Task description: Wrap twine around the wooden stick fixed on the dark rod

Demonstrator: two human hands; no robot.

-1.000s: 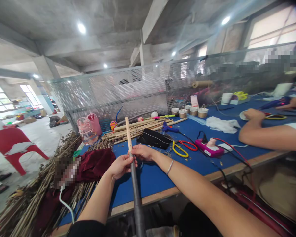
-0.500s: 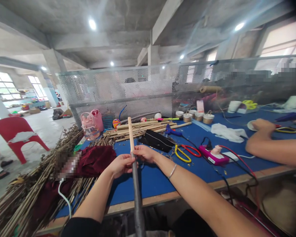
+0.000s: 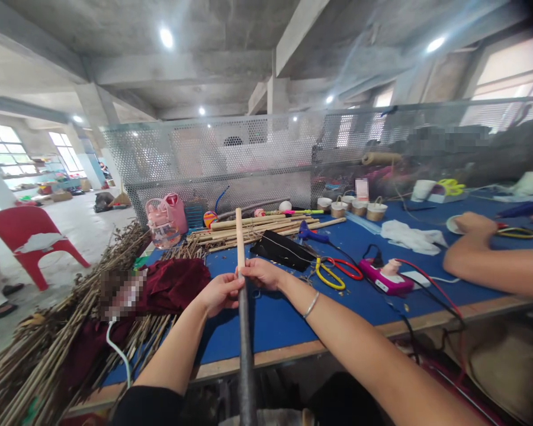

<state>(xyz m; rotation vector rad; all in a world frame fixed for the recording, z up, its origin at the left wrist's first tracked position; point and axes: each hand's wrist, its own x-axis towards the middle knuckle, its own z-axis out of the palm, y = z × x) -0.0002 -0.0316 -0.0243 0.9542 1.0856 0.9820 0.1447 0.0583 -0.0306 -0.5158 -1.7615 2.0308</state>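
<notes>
A long wooden stick (image 3: 240, 239) stands in front of me, its near end running down toward my lap. Its upper part is bare pale wood, while a dark grey covering (image 3: 246, 343) encloses the lower part. My left hand (image 3: 221, 293) pinches it from the left, right where bare wood meets the dark part. From the other side my right hand (image 3: 262, 274) also pinches the stick at that edge, its fingertips close to those of the left. What the fingertips hide at the join cannot be made out.
Behind lie several pale sticks (image 3: 266, 228), a black cloth (image 3: 281, 249), a blue glue gun (image 3: 311, 235) and yellow-and-red-handled scissors (image 3: 331, 277). A pink power strip (image 3: 386, 277) sits right. Dry stems (image 3: 71, 307) and maroon cloth (image 3: 177, 287) fill the left. A co-worker's arm (image 3: 497, 254) rests at right.
The stick's top has shifted slightly right and now stands more upright. Both hands keep their pinch at the same join, having risen slightly in view.
</notes>
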